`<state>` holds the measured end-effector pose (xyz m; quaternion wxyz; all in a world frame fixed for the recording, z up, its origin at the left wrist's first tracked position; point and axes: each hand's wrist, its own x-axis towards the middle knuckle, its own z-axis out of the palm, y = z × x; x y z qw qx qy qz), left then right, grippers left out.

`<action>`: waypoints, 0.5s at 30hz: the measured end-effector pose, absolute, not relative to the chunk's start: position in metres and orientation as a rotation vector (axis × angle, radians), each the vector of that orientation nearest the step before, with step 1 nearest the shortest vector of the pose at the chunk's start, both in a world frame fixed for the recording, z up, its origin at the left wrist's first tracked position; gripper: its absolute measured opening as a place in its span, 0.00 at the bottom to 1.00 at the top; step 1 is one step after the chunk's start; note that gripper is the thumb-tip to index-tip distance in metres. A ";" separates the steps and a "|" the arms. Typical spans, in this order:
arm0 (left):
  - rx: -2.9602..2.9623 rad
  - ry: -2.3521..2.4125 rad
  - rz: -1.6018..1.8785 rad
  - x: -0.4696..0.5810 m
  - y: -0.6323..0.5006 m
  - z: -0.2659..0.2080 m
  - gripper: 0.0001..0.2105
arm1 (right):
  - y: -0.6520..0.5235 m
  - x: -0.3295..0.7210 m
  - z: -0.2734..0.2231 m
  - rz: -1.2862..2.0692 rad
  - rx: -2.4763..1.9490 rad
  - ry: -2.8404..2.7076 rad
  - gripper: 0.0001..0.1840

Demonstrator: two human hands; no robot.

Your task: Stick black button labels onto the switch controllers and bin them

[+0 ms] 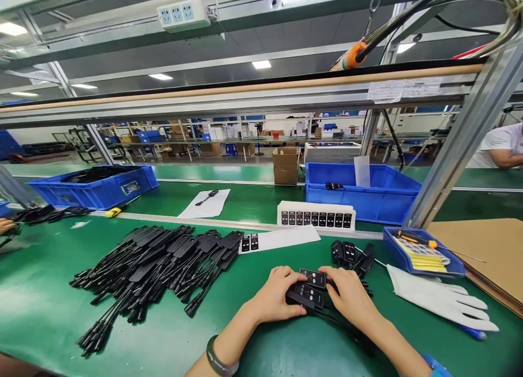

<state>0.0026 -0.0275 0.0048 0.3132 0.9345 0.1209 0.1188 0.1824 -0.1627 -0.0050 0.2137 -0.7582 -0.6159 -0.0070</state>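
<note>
In front of me, my left hand (280, 295) is closed around the left ends of a small stack of black cabled controllers (311, 296) with button panels on top. My right hand (351, 296) pinches the right end of the uppermost controller (312, 278); its thumb lies along the edge. Cables trail from the stack toward the lower right, partly under my right hand. Behind that hand lie more black controllers (348, 251) with panels. A large pile of black cabled controllers (159, 262) spreads to my left. Near it, a white label strip (281, 239) carries two black panel stickers.
A stack of sticker sheets (316, 214) stands behind. Blue bins sit at left (96, 187) and right (359, 194). At right are a small blue tray (425, 251) with a screwdriver, a white glove (443, 299) and cardboard (486, 251). A metal post (461, 115) rises there; a person sits beyond.
</note>
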 end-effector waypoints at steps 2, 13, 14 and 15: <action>2.502 0.254 0.296 0.002 -0.028 0.006 0.31 | -0.163 0.183 -0.003 -0.031 -2.133 -1.692 0.19; 2.336 0.238 0.417 0.004 -0.027 0.004 0.27 | -0.164 0.181 -0.001 0.162 -2.028 -1.615 0.18; 2.372 0.241 0.425 0.003 -0.026 0.003 0.31 | -0.165 0.179 0.000 0.211 -1.984 -1.631 0.17; 2.415 0.232 0.418 0.003 -0.024 0.002 0.35 | -0.165 0.177 0.002 0.260 -1.938 -1.649 0.16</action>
